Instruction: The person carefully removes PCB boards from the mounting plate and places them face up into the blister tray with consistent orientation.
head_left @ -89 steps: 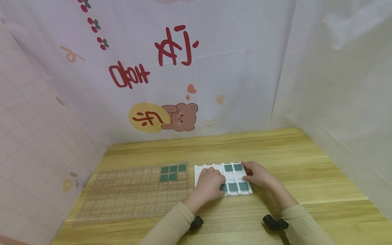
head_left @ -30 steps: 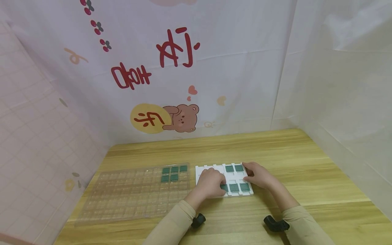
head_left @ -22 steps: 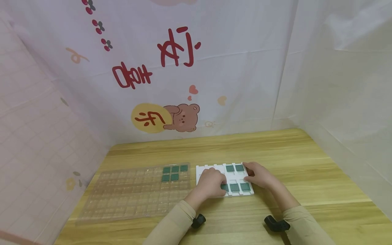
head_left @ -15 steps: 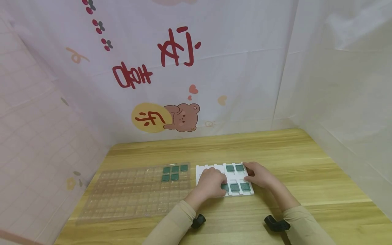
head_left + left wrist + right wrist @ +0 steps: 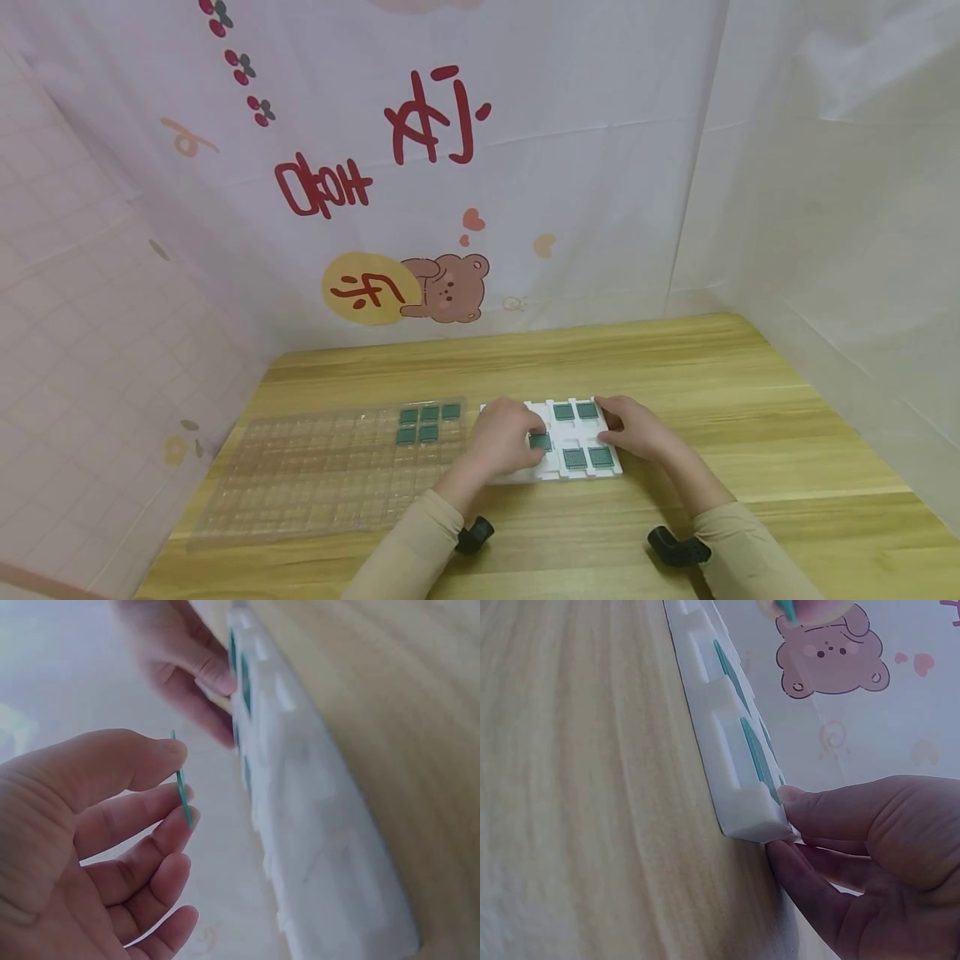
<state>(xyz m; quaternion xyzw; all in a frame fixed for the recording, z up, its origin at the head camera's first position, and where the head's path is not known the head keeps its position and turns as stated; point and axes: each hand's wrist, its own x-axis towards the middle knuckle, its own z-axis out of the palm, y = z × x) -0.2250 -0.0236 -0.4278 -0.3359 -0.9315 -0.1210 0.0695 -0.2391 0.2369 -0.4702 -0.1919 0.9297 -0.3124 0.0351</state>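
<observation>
My left hand (image 5: 501,437) pinches a small square green circuit board (image 5: 539,443) between thumb and fingertips. In the left wrist view this board (image 5: 183,796) is edge-on and apart from the white foam tray (image 5: 330,847). Several similar green boards (image 5: 575,459) sit in slots at the right part of the white tray (image 5: 573,435); its left part is largely hidden behind my left hand. At the tray's right end, my right hand (image 5: 636,429) grips the edge. The right wrist view has the thumb (image 5: 825,812) on top at the corner and fingers against the side.
Left of the white tray lies a large clear plastic tray (image 5: 322,475) with many small compartments. Several green boards (image 5: 428,433) sit in its far right corner. Both trays rest on a wooden table (image 5: 600,358), with a printed curtain (image 5: 585,183) behind.
My left hand has pulled back left and lifted a green board out of its slot in the near row of the white tray. The right hand has stayed at the tray's end.
</observation>
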